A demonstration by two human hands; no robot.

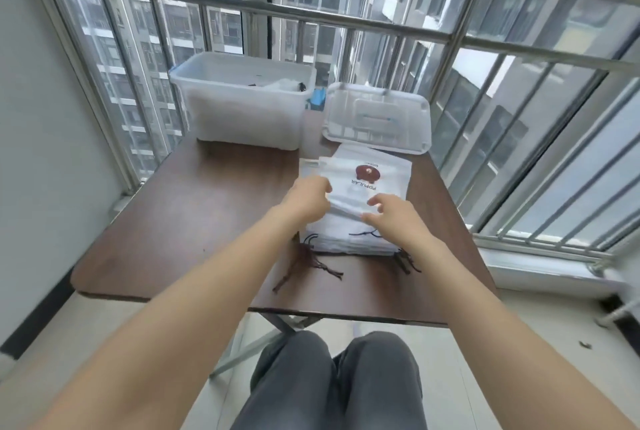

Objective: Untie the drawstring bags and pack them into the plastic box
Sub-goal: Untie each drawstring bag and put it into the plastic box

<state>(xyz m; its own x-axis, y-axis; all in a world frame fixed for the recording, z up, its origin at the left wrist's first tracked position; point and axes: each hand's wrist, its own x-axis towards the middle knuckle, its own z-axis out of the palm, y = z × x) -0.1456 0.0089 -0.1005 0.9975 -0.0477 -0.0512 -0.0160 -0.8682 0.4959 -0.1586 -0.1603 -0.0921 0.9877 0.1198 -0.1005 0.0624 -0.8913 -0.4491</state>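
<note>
A stack of white drawstring bags (367, 183) with a red-brown print lies on the right half of the brown table (194, 221). Dark drawstrings (311, 267) trail off its near edge. My left hand (306, 197) grips the left side of the top bag, which is lifted and creased between my hands. My right hand (391, 215) pinches the same bag near its near edge, fingers curled. The clear plastic box (242, 107) stands at the table's far left, with white bags and dark strings inside.
The box's clear lid (377, 118) lies flat at the far right, behind the stack. A blue item (318, 98) sits between box and lid. Metal window railings (381, 27) close off the far and right sides. My knees (332, 381) are under the near table edge.
</note>
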